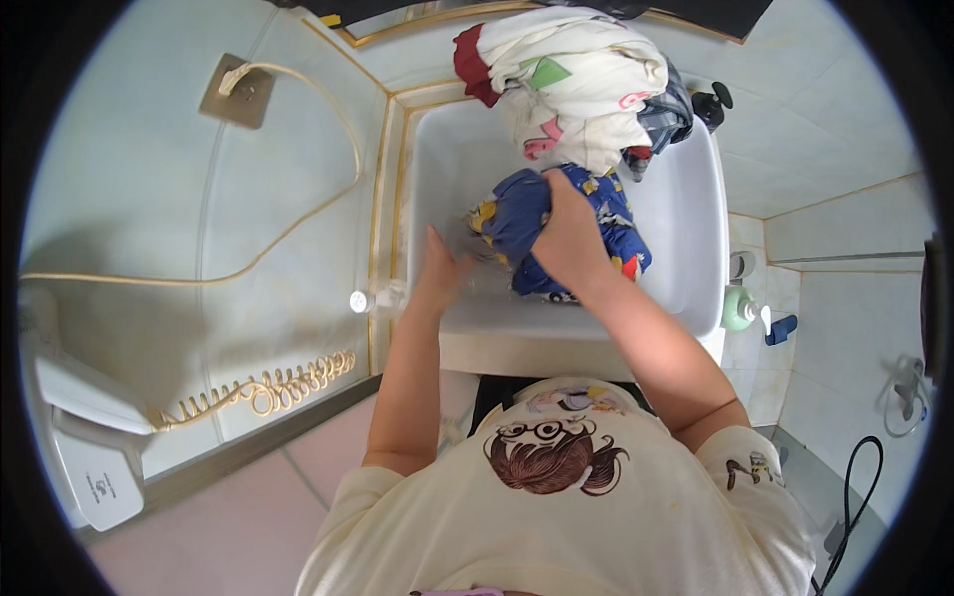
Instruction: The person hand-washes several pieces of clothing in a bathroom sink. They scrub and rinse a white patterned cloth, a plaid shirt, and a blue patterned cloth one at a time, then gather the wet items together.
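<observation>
A wet-looking blue patterned garment (618, 223) with yellow and red figures lies in a white sink basin (678, 216). My right hand (570, 235) grips a bunched, plain blue part of it, raised over the rest. Left of the cloth, inside the basin, my left hand (441, 272) is blurred by motion. Its thumb stands apart from the fingers, and no cloth shows in it; the fingertips are unclear. At the back of the basin sits a heap of white clothes (581, 67) with a dark red edge, beside a grey plaid cloth (667, 108).
A clear bottle with a white cap (363, 301) stands by the basin's left rim. On the right are a black pump bottle (712, 106), a green pump bottle (738, 308) and a blue object (781, 330). A cream cable (298, 220) runs from a wall socket (237, 91).
</observation>
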`<state>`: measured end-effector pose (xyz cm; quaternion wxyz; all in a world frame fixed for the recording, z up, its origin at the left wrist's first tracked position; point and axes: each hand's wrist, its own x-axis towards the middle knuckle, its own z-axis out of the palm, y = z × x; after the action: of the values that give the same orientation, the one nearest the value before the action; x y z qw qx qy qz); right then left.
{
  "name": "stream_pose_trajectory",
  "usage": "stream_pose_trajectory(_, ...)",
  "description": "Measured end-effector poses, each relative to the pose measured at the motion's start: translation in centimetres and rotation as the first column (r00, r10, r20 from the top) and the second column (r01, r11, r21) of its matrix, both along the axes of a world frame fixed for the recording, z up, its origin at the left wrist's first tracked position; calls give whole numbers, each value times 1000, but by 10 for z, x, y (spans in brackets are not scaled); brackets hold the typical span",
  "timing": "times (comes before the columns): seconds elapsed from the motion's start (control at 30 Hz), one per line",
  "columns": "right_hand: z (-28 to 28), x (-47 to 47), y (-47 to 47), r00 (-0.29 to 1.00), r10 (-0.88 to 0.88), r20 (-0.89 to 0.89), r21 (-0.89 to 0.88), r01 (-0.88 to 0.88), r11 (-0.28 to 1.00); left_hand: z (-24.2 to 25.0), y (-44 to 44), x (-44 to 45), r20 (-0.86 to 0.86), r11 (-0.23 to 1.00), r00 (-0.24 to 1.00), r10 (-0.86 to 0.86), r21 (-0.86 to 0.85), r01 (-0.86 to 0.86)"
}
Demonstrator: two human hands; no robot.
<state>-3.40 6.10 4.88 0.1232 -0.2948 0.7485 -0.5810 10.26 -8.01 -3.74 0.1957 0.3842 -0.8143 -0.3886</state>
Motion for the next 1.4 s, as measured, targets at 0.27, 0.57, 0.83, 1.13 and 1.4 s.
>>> stream_pose_trajectory(0.27, 47, 47, 16, 969, 185, 165, -416, -101, 904, 45, 49, -29, -80, 885, 886, -457, -144, 443)
stream_pose_trajectory(0.57, -3, 2, 62, 609, 221, 762, -149, -166, 975, 49, 42, -40, -621, 976, 764, 177, 212, -54)
stream_pose_trajectory(0.83, -47, -1, 21, -113, 619, 777, -561, 321, 763, 41, 74, -42, -673, 742, 688, 273, 602, 295)
stream_pose_trajectory(1.13, -52, -3, 45, 441, 81, 894, -333, 532, 779, 39, 31, -21, 84, 916, 924, -372, 196, 350)
stream_pose_trajectory(1.4, -33, 17, 77, 951, -152, -270, -229, 90, 969, 38, 84, -38, -351, -217, 915, 197, 895, 390)
